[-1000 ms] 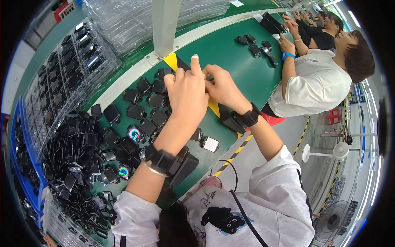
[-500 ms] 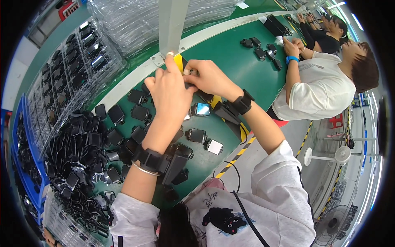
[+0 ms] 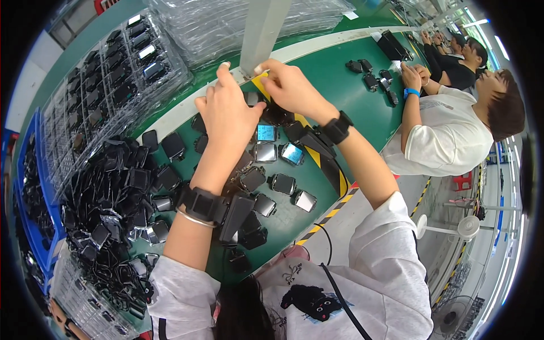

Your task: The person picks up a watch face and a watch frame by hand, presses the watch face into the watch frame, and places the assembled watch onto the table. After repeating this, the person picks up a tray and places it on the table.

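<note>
My left hand (image 3: 229,113) is over the far part of the green bench, index finger stretched forward and thumb spread to the right. Between that thumb and index finger shows a grey-faced smartwatch module (image 3: 252,99); whether I touch it I cannot tell. My right hand (image 3: 294,93) is just to the right, its bent index finger and thumb apart with nothing visible between them. Below it lies a dark strap-like piece (image 3: 277,114). Nearer me lie watch modules with lit screens, one blue (image 3: 265,133) and another tilted one (image 3: 292,153), beside a silver-faced module (image 3: 264,152).
A heap of black watch modules (image 3: 107,192) covers the bench's left side. Behind it stands a clear compartment tray (image 3: 105,85) with watches. A white post (image 3: 263,34) rises at the bench's far edge. On the right a co-worker in white (image 3: 453,124) sits near several modules (image 3: 371,82).
My hands have come apart from their close pinch around a dark piece. The view has shifted, and more lit modules now show below my hands.
</note>
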A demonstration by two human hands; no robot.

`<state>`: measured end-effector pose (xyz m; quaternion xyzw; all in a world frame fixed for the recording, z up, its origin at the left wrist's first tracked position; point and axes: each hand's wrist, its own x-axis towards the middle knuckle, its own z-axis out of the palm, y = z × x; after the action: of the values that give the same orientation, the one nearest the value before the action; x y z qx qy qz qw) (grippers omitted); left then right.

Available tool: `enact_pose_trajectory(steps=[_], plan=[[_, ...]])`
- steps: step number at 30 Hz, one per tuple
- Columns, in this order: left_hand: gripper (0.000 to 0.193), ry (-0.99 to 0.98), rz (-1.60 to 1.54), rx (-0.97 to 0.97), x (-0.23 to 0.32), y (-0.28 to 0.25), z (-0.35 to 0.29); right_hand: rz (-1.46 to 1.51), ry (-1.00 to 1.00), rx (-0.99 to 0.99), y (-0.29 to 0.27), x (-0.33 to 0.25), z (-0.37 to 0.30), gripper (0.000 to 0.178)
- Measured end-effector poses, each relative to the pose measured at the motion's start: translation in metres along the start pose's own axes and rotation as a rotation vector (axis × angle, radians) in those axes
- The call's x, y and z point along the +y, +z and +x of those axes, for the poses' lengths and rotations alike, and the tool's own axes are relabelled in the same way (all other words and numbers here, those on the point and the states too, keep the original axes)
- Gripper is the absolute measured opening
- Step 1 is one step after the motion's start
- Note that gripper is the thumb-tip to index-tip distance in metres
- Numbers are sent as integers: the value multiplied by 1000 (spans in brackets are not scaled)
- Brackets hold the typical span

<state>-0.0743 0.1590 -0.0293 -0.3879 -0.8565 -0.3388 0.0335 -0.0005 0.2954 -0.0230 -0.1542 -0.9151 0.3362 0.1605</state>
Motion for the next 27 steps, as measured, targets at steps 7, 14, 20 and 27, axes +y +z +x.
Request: enact_pose_trajectory(steps=[7,14,20,27], plan=[[83,-69,-59,-121,2,3,1,45,-93,-36,23,5,12,14],[90,-19,-131,-102,-4,-3,-6,166,40,-57,-5,-14,-9,15],[95,28,-88,-83,-6,-24,-27,-168,-72,-173,7,-38,-10,18],[92,-21,-226,-173,-13,-22,-24,-133,-5,-150,22,-27,-10,14]])
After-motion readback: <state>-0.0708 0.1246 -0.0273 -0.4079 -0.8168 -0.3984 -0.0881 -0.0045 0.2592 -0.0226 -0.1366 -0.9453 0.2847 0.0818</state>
